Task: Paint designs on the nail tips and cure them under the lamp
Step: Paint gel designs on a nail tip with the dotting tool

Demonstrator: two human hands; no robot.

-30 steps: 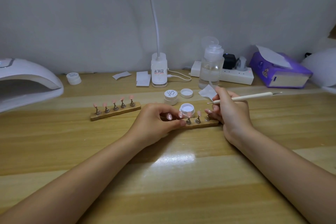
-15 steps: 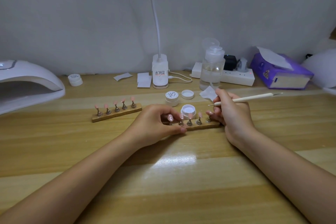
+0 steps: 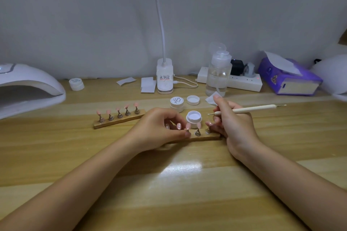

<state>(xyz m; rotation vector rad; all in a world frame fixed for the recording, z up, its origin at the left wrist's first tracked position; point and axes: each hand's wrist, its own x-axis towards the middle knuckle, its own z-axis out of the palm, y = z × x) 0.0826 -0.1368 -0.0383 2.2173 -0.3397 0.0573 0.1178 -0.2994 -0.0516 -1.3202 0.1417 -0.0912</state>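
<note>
- Left hand (image 3: pixel 159 129) fingers pinch a nail-tip stand (image 3: pixel 187 133) on the near wooden strip (image 3: pixel 204 137)
- Right hand (image 3: pixel 234 124) grips the dotting pen (image 3: pixel 244 109), open jar (image 3: pixel 194 118) just beyond the fingertips
</note>
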